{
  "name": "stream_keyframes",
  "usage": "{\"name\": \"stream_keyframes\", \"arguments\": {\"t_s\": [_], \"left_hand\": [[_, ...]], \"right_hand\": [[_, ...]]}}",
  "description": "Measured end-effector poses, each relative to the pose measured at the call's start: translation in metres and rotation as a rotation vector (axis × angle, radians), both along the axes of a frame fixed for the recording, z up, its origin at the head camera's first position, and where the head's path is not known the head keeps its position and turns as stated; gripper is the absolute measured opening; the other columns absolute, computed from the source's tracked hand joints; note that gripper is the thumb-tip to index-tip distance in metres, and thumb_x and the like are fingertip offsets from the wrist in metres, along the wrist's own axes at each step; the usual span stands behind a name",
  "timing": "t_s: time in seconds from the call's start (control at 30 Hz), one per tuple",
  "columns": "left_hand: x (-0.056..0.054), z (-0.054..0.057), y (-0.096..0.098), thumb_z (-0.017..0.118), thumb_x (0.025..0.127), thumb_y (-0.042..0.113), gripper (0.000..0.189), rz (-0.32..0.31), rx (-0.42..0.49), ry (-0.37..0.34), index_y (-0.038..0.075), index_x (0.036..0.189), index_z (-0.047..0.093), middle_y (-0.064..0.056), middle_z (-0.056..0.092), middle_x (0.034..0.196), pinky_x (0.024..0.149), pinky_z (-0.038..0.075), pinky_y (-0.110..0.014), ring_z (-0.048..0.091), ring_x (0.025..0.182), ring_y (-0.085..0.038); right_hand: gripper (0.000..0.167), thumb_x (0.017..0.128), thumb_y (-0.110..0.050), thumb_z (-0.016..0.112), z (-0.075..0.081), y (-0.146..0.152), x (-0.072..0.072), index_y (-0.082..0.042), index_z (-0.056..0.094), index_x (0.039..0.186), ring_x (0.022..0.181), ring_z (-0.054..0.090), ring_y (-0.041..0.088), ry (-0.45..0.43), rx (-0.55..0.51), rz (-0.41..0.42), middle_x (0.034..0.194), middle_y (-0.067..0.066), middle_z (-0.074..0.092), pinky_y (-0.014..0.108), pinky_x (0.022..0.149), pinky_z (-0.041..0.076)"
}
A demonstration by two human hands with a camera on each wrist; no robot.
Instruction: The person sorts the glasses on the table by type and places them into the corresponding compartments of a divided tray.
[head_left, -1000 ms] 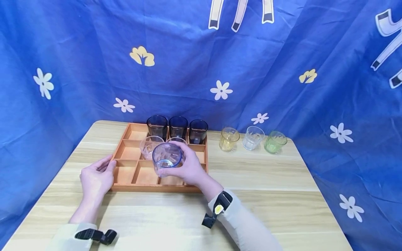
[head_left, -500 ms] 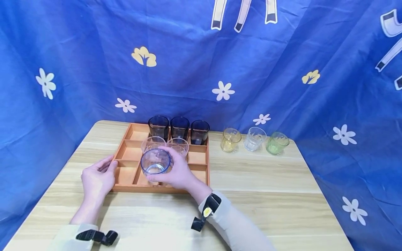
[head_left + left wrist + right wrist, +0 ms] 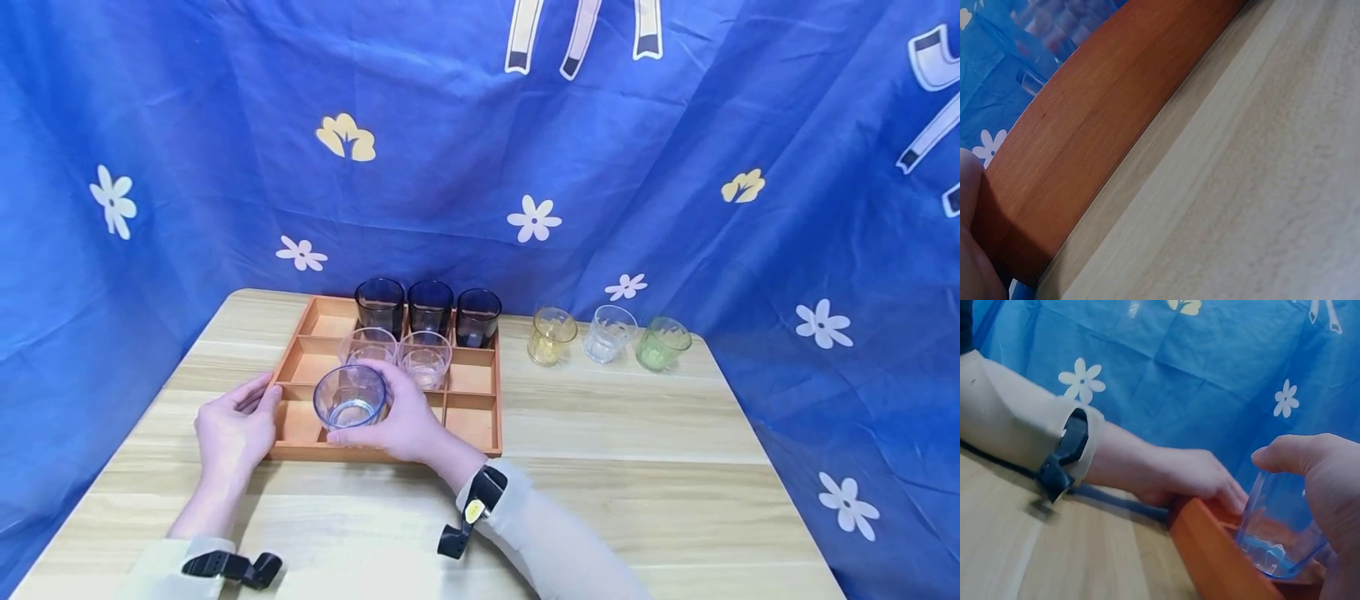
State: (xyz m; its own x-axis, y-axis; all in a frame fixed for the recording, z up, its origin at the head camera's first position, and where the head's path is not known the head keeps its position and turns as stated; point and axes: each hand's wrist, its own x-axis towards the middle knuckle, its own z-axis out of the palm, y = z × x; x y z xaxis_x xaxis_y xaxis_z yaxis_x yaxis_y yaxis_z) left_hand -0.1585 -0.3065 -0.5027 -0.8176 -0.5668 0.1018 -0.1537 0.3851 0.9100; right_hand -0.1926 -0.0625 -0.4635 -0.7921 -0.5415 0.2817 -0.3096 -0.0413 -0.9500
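Observation:
My right hand grips a clear blue-tinted glass by its side, thumb toward me. The glass is upright over the front row of a wooden compartment tray, left of the middle. In the right wrist view, the blue glass shows just behind the tray's front wall; I cannot tell whether its base touches the tray. My left hand holds the tray's left edge, thumb on the rim. Two pale pink glasses stand in the middle row, partly behind my right hand.
Along the tray's back row stand three dark glasses. To the tray's right, on the wooden table, are a yellow glass, a clear glass and a green glass. A blue curtain hangs behind.
My right hand has moved left and a little toward me with the blue glass, uncovering more of the right-hand pink glass. The left hand keeps its place on the tray.

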Motion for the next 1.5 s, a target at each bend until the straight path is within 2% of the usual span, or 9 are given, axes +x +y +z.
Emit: {"name": "stream_keyframes", "arguments": {"t_s": [0.17,0.3,0.43,0.57,0.77,1.07,1.23,1.33,1.5], "left_hand": [[-0.002,0.0,0.0,0.071,0.103,0.022,0.034,-0.001,-0.001,-0.007,0.007,0.134,0.074,-0.016,0.07,0.126,0.081,0.052,-0.005,0.069,0.104,0.001],[-0.002,0.0,0.001,0.071,0.103,0.022,0.034,-0.004,-0.002,-0.009,0.007,0.134,0.074,-0.017,0.07,0.126,0.08,0.052,-0.005,0.068,0.102,0.003],[-0.002,0.0,0.002,0.071,0.103,0.021,0.034,-0.008,0.0,-0.007,0.006,0.134,0.074,-0.017,0.071,0.125,0.079,0.052,-0.005,0.068,0.098,0.007],[-0.002,0.002,0.004,0.071,0.103,0.021,0.035,-0.012,0.013,-0.015,0.007,0.134,0.073,-0.017,0.071,0.125,0.08,0.052,-0.006,0.069,0.099,0.005],[-0.002,0.003,0.006,0.072,0.102,0.021,0.035,-0.005,0.018,-0.02,0.007,0.134,0.073,-0.017,0.07,0.126,0.081,0.053,-0.007,0.07,0.101,0.003],[-0.003,0.004,0.006,0.072,0.102,0.02,0.035,-0.003,0.027,-0.016,0.006,0.134,0.073,-0.018,0.07,0.126,0.082,0.053,-0.007,0.069,0.102,0.002],[-0.003,0.005,0.005,0.07,0.103,0.023,0.036,-0.001,0.01,-0.025,0.007,0.135,0.073,-0.016,0.07,0.127,0.083,0.052,-0.006,0.069,0.106,-0.001],[-0.002,0.004,0.003,0.071,0.103,0.023,0.036,0.004,0.009,-0.028,0.008,0.136,0.072,-0.016,0.07,0.129,0.084,0.052,-0.006,0.069,0.108,-0.002],[-0.001,0.002,0.001,0.071,0.103,0.023,0.036,0.009,0.013,-0.032,0.009,0.136,0.073,-0.016,0.069,0.128,0.083,0.052,-0.006,0.069,0.106,0.001]], "right_hand": [[0.094,0.072,-0.003,0.099,-0.008,0.001,0.0,-0.009,0.049,0.151,0.127,0.062,0.019,0.0,0.01,0.01,0.142,0.008,0.061,0.033,0.109,0.051],[0.093,0.072,-0.006,0.099,-0.012,0.002,-0.001,-0.011,0.05,0.151,0.126,0.063,0.018,0.015,0.033,0.008,0.142,0.007,0.061,0.034,0.109,0.051],[0.094,0.071,-0.012,0.101,-0.012,0.005,-0.003,-0.012,0.051,0.151,0.126,0.062,0.016,0.043,0.097,-0.013,0.141,0.003,0.063,0.032,0.11,0.049],[0.094,0.07,-0.017,0.102,-0.01,0.009,-0.004,-0.013,0.054,0.15,0.125,0.062,0.013,0.08,0.179,-0.029,0.138,0.0,0.065,0.026,0.109,0.047],[0.092,0.068,-0.026,0.104,-0.007,0.011,-0.004,-0.018,0.058,0.146,0.123,0.063,0.015,0.136,0.265,-0.073,0.135,0.001,0.067,0.025,0.105,0.049],[0.093,0.066,-0.026,0.104,-0.009,0.01,-0.002,-0.015,0.057,0.146,0.119,0.066,0.013,0.146,0.246,-0.115,0.133,0.001,0.068,0.02,0.101,0.05],[0.094,0.067,-0.025,0.104,-0.007,0.013,0.0,-0.012,0.057,0.147,0.118,0.066,0.011,0.096,0.232,-0.132,0.137,0.001,0.066,0.019,0.101,0.051],[0.095,0.068,-0.022,0.103,-0.006,0.015,0.0,-0.007,0.056,0.148,0.122,0.063,0.008,0.075,0.226,-0.125,0.141,0.002,0.063,0.019,0.104,0.049],[0.094,0.071,-0.018,0.101,-0.003,0.023,0.0,0.0,0.053,0.149,0.129,0.058,0.008,0.09,0.201,-0.084,0.144,0.006,0.062,0.023,0.11,0.046]]}}
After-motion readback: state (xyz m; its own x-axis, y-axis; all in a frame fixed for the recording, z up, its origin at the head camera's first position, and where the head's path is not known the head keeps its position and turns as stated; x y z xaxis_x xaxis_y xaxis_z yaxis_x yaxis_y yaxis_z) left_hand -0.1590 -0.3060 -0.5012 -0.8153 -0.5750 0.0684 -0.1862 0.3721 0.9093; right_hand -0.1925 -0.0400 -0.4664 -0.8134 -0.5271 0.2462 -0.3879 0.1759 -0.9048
